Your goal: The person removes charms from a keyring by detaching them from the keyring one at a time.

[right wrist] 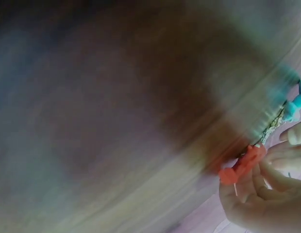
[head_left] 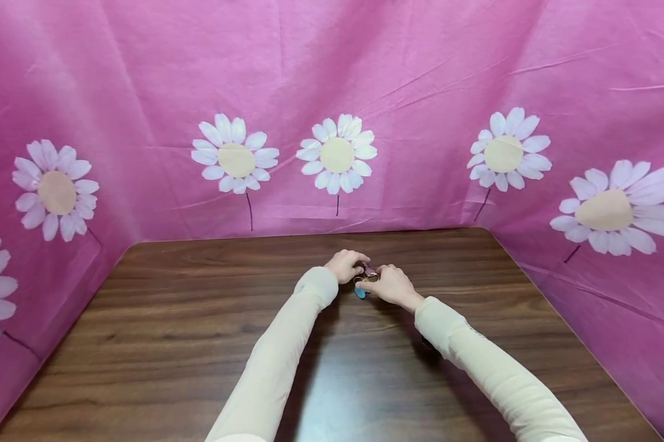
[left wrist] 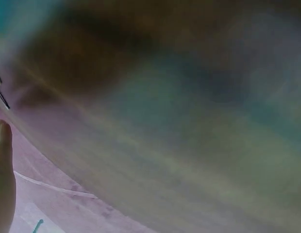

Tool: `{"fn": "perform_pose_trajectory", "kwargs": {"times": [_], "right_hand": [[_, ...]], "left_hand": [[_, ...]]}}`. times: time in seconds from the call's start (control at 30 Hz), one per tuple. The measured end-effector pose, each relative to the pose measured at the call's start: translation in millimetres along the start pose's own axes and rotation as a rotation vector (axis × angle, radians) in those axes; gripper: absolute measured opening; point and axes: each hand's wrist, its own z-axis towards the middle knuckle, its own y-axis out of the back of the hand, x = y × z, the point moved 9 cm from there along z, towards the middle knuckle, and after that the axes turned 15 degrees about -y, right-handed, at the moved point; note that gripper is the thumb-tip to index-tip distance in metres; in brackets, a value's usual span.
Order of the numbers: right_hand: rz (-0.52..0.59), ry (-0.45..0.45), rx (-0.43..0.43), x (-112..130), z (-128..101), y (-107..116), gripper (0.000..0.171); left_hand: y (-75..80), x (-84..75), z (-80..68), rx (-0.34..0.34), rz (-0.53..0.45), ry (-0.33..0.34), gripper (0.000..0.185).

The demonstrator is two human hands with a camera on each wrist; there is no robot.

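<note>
Left hand point(head_left: 345, 266) and right hand point(head_left: 391, 285) meet over the far middle of the table point(head_left: 172, 319), fingers curled in toward each other. Between them sits a small trinket point(head_left: 365, 279): a thin metal ring with a pink bit at the top and a blue piece point(head_left: 359, 293) hanging low, just above the wood. Both hands pinch it, the left from the far left side, the right from the near right. In the right wrist view, the fingertips point(right wrist: 286, 162) close on an orange-red charm point(right wrist: 242, 165), with a beaded strand running up to blue pieces point(right wrist: 293, 109) at the right edge; the rest is motion blur. The left wrist view is blurred too, showing only a finger point(left wrist: 2, 179) at the left edge. Cream sleeves point(head_left: 277, 362) reach in from the near edge. A pink daisy-print cloth point(head_left: 420, 92) stands behind the table and along both sides.
</note>
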Motion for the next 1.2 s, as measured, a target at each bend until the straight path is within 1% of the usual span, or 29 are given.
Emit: {"fn": "perform_pose_trajectory", "kwargs": {"times": [0.07,0.1,0.23,0.3,0.37,0.43,0.5,0.63,0.7,0.83,0.87,0.93,1.1,1.2], "right_hand": [[-0.015,0.003,0.0,2.6,-0.1,-1.0,0.062],[-0.007,0.009,0.014,3.8,-0.2,-1.7,0.062],[0.068,0.004,0.101,4.0,-0.8,-3.9,0.056],[0.116,-0.007,0.152,2.3,-1.6,-4.6,0.057],[0.14,-0.02,0.175,0.0,-1.1,-3.9,0.061],[0.156,-0.026,0.198,-2.0,0.4,-3.6,0.066],[0.169,-0.031,0.222,-3.3,2.1,-2.7,0.067],[0.19,-0.027,0.282,-4.7,3.6,0.7,0.063],[0.193,-0.025,0.309,-5.7,3.8,2.0,0.061],[0.182,-0.014,0.341,-7.9,5.6,2.9,0.059],[0.178,-0.01,0.342,-8.1,5.8,3.1,0.058],[0.168,-0.015,0.315,-8.3,5.9,4.7,0.056],[0.085,-0.062,0.167,-9.0,4.5,6.7,0.041],[0.017,-0.08,0.109,-7.0,2.2,4.1,0.042]], "left_hand": [[-1.1,-1.0,0.7,0.021,0.029,-0.025,0.03],[-1.1,-2.1,1.1,0.028,0.04,-0.046,0.03],[-0.8,-5.4,-0.2,0.037,0.087,-0.11,0.028],[-0.1,-6.9,-1.8,0.021,0.111,-0.143,0.025],[1.3,-7.7,-3.6,0.003,0.138,-0.17,0.022],[4.2,-7.9,-5.0,-0.005,0.156,-0.175,0.018],[8.1,-7.1,-6.2,0.0,0.172,-0.156,0.016],[14.5,-6.2,-8.3,0.037,0.188,-0.081,0.013],[15.1,-6.0,-8.8,0.054,0.202,-0.056,0.013],[13.8,-6.1,-8.3,0.079,0.242,-0.032,0.013],[13.0,-5.8,-8.1,0.087,0.253,-0.026,0.013],[11.7,-5.7,-7.3,0.095,0.261,-0.016,0.013],[4.1,-7.8,-5.4,0.129,0.24,-0.013,0.016],[0.1,-9.5,-4.7,0.131,0.24,-0.024,0.013]]}}
